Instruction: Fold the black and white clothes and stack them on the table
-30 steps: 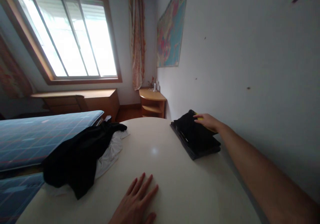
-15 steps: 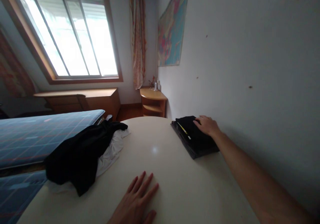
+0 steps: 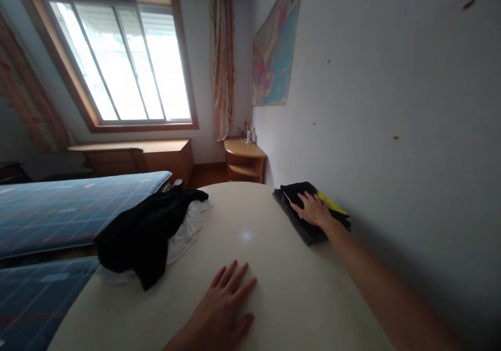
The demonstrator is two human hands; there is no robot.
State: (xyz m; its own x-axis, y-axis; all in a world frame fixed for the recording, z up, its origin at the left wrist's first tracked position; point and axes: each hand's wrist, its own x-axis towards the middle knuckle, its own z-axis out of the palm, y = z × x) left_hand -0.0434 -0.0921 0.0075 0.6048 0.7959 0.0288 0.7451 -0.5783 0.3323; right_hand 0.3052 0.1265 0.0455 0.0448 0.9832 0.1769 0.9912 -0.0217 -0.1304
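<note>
Daylight comes through a wood-framed window (image 3: pixel 129 63) into a room with a pale wall (image 3: pixel 391 69) on the right, which shows 4 small dark marks and carries a colored map (image 3: pixel 274 53). Patterned curtains (image 3: pixel 223 63) hang on both sides of the window, and beneath it stands a low wooden desk (image 3: pixel 164 145). At the far corner, a wooden corner shelf (image 3: pixel 245 149) holds a few small items, too small to identify.

Nearest is a round-edged white counter (image 3: pixel 250 205). Close to its right side lies a folded stack (image 3: pixel 299 188) of black and dark gray cloth, with a yellow patch (image 3: pixel 333 206) showing along the side by the wall. Right hand (image 3: pixel 313 211) rests palm down on top of this stack; its grip is loosely spread, fingers extended over the black fabric and pinching nothing visible.

Left hand (image 3: pixel 225 304) is palm down on the near middle of the counter, its grip spread with the fingers fanned and the thumb apart, well away from any cloth. Over the counter's left edge lies a rumpled black cloth (image 3: pixel 143 236), with white cloth (image 3: pixel 187 236) showing from under it. Just beyond that edge are blue plaid mattresses (image 3: pixel 78 210), 1 higher than the other.
</note>
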